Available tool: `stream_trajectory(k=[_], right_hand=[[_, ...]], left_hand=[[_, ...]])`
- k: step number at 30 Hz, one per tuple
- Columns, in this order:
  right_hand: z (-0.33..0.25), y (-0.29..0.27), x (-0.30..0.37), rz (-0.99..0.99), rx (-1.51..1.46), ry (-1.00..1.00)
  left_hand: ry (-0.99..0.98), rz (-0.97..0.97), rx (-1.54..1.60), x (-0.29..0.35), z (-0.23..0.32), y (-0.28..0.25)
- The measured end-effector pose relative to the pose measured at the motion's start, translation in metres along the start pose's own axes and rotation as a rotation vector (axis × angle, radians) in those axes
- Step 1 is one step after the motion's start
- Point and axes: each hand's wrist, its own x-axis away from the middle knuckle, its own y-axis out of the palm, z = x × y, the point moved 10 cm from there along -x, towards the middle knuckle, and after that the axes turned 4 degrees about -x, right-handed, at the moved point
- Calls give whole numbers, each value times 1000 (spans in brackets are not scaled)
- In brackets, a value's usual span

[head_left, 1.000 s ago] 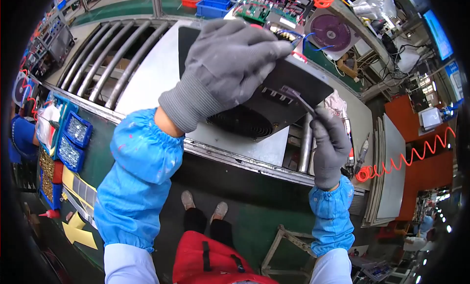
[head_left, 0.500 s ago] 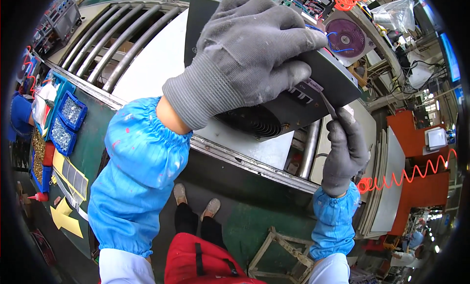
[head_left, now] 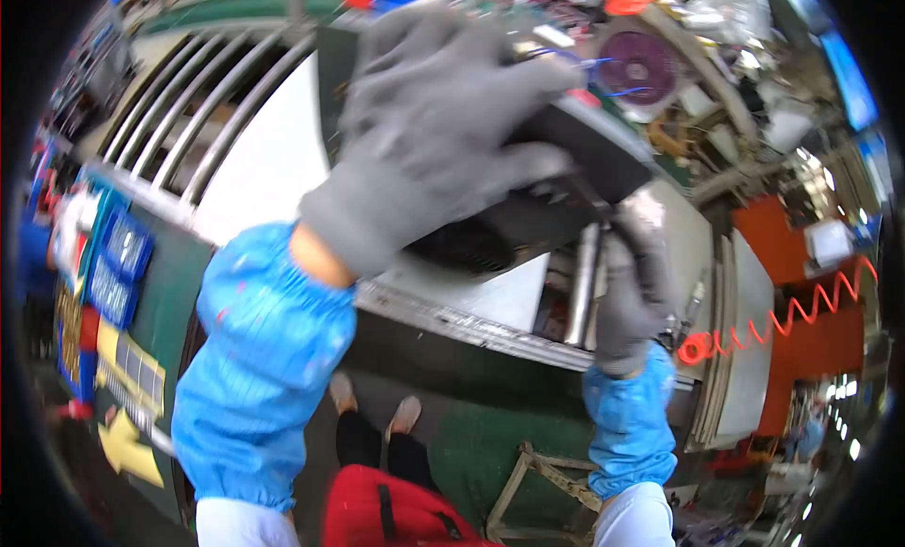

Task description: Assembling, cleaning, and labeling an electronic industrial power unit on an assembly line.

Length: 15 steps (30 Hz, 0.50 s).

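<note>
A dark grey metal case (head_left: 603,144) with a round fan grille (head_left: 462,248) is tilted up over the white board on the roller line. My left hand (head_left: 424,123), in a grey knit glove, grips it from above, with the thumb along the near face. My right hand (head_left: 633,288), gloved alike, is closed beside the case's lower right corner. From its fingertips a thin, pointed metal tool (head_left: 592,195) reaches to the panel with the sockets. Motion blur smears the tool's exact kind and the panel details. Blue wires (head_left: 589,65) show behind the case.
Steel rollers (head_left: 217,114) run at the left. Blue bins of screws (head_left: 121,260) and yellow paper pieces (head_left: 130,448) lie on the left side. A purple fan (head_left: 641,68) stands beyond the case. An orange coiled hose (head_left: 773,321) hangs right, before leaning boards (head_left: 745,359).
The view has shifted and blurred, with the case and both hands appearing slightly farther left. My left hand keeps its grip, and the tool in my right hand stays at the panel.
</note>
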Motion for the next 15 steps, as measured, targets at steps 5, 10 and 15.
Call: stream_trajectory(k=[5, 10, 15], right_hand=[[-16, 18, 8, -51, 73, -137], [-30, -13, 20, -67, 202, 4], [1, 1, 94, -184, -158, 537]], left_hand=[[-39, 18, -109, 11, -4, -1], [-150, -67, -114, 1, 14, -6], [-259, -249, -220, 6, -1, 3]])
